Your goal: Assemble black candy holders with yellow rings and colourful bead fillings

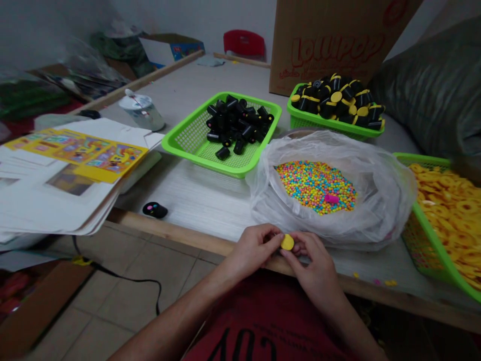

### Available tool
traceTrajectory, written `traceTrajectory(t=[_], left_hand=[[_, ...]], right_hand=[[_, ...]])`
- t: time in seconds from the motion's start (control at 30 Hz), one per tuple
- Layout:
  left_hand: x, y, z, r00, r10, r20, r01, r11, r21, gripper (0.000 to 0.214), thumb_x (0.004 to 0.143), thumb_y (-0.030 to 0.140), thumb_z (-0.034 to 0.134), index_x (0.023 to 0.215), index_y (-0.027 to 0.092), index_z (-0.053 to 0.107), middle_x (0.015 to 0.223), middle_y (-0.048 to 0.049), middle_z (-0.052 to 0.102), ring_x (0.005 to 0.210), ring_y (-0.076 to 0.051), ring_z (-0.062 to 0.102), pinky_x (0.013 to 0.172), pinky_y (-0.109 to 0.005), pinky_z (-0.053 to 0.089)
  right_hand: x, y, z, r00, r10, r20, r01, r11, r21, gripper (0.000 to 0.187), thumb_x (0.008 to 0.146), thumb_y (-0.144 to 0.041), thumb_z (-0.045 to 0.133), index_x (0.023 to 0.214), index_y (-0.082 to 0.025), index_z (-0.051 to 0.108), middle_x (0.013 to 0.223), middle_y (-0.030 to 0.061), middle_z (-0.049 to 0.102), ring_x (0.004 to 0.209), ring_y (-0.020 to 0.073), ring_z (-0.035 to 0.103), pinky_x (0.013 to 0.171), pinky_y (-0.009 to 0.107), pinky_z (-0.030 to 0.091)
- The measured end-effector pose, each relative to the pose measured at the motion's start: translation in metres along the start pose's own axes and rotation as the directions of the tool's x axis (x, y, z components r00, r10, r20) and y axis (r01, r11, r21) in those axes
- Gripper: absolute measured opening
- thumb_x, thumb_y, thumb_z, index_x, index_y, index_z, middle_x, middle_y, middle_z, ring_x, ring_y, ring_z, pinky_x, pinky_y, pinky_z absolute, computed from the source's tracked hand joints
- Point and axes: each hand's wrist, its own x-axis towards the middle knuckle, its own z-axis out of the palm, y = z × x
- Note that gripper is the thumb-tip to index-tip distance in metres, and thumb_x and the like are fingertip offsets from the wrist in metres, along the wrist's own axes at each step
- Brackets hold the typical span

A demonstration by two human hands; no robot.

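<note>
Beyond the hands [254,246], a bag [385,188] holds balls [310,183].

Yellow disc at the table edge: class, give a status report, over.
Left hand and right hand: both gripping yellow disc. Round face showing. Plastic bag: just beyond, not covering it.

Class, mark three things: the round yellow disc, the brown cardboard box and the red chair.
Round yellow disc [287,242]: head view, flat face.
Brown cardboard box [330,44]: head view, printed front.
Red chair [244,42]: head view, backrest.
</note>
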Motion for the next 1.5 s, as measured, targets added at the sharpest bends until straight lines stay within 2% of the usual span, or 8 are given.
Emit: traceTrajectory(t=[0.37,0.57,0.7,0.77,0.83,1.0,1.33,1.5], left_hand=[[0.002,-0.002,0.001,0.991,-0.129,0.036,0.132,0.984,-0.117,0.025,0.079,0.038,0.057,0.081,0.014,0.062,0.054,0.0038,0.053,0.041,-0.007,0.047,0.037,-0.016,0.041],[0.004,-0.001,-0.007,0.992,-0.104,0.077,0.109,0.992,-0.064,0.029,0.078,0.040,0.059,0.088,0.014,0.064,0.068,0.0002,0.061,0.045,-0.008,0.051,0.038,-0.017,0.042],[0.007,0.006,-0.019,0.971,-0.064,0.230,0.081,0.995,-0.064,0.030,0.075,0.036,0.063,0.095,0.013,0.066,0.080,-0.0034,0.064,0.062,-0.012,0.057,0.051,-0.020,0.048],[0.008,0.009,-0.020,0.970,-0.048,0.239,0.068,0.995,-0.077,0.026,0.073,0.031,0.065,0.091,0.012,0.067,0.075,-0.0023,0.063,0.065,-0.012,0.057,0.058,-0.021,0.048],[0.007,0.009,-0.017,0.991,-0.031,0.133,0.046,0.992,-0.114,0.028,0.069,0.028,0.069,0.092,0.012,0.066,0.074,-0.0016,0.063,0.068,-0.013,0.058,0.064,-0.023,0.048],[-0.003,0.007,0.001,0.999,0.047,0.015,-0.036,0.905,-0.425,0.041,0.070,0.026,0.071,0.108,0.016,0.060,0.097,-0.0063,0.067,0.090,-0.018,0.062,0.083,-0.029,0.049],[-0.005,0.002,-0.003,0.981,0.186,0.047,-0.159,0.924,-0.347,0.035,0.072,0.018,0.070,0.106,0.018,0.060,0.107,-0.0064,0.055,0.102,-0.020,0.057,0.087,-0.031,0.051],[-0.005,0.005,-0.014,0.965,0.205,0.162,-0.168,0.962,-0.216,0.055,0.073,0.017,0.071,0.124,0.024,0.053,0.124,-0.0084,0.052,0.112,-0.023,0.053,0.095,-0.037,0.047]], right_hand=[[0.006,-0.008,0.002,0.993,0.069,0.096,-0.077,0.994,0.077,0.026,0.082,-0.026,0.057,0.107,-0.021,0.057,0.098,0.0057,0.063,0.080,0.0159,0.063,0.070,0.029,0.056],[0.002,0.001,0.002,0.996,-0.074,0.054,0.072,0.997,0.038,0.031,0.085,-0.025,0.056,0.116,-0.022,0.057,0.108,0.0088,0.064,0.091,0.0188,0.063,0.077,0.032,0.056],[0.000,-0.001,-0.005,0.985,-0.165,0.051,0.160,0.983,0.089,0.038,0.084,-0.021,0.057,0.122,-0.026,0.056,0.117,0.0072,0.062,0.109,0.0211,0.058,0.095,0.038,0.049],[0.000,-0.003,-0.005,0.990,-0.133,0.054,0.123,0.978,0.167,0.038,0.084,-0.020,0.058,0.122,-0.028,0.057,0.121,0.0063,0.061,0.114,0.0209,0.056,0.100,0.039,0.046],[0.000,-0.003,-0.002,0.999,-0.014,0.043,0.000,0.951,0.310,0.047,0.079,-0.023,0.065,0.125,-0.029,0.055,0.127,0.0068,0.056,0.115,0.0217,0.055,0.098,0.039,0.048],[0.000,0.002,0.009,0.957,0.287,0.030,-0.249,0.768,0.590,0.058,0.069,-0.033,0.074,0.123,-0.025,0.055,0.126,0.0096,0.056,0.109,0.0237,0.059,0.094,0.042,0.050],[0.000,-0.002,-0.004,0.961,0.252,0.111,-0.255,0.665,0.702,0.050,0.069,-0.026,0.075,0.116,-0.026,0.059,0.121,0.0058,0.060,0.110,0.0221,0.058,0.094,0.039,0.050],[-0.002,0.001,-0.002,0.986,0.128,0.106,-0.166,0.788,0.593,0.047,0.077,-0.025,0.068,0.123,-0.027,0.055,0.126,0.0077,0.054,0.114,0.0215,0.055,0.096,0.038,0.049]])
